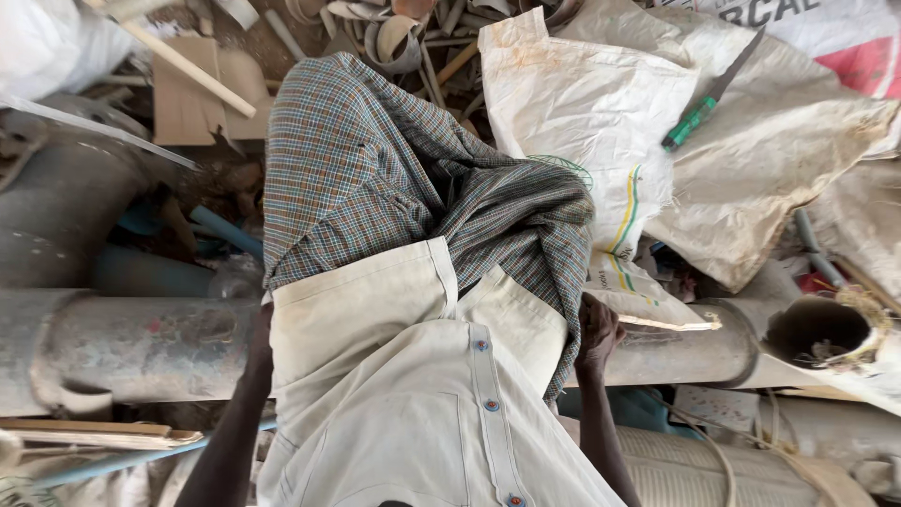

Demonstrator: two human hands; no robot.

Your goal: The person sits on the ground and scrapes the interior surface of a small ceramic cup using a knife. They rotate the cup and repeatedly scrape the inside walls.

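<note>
With right hand [597,330] curled around a thin pale wooden splinter [668,325] and left hand [260,330] hidden, sitting on the round grey pipe [122,343] risks slipping.

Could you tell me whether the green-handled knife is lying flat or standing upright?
Lying flat: the green-handled knife rests lengthwise on the white sack, blade pointing up-right.

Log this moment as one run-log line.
right hand: resting on grey pipe | left hand: hidden behind shirt | knife: lying on white sacks
</note>
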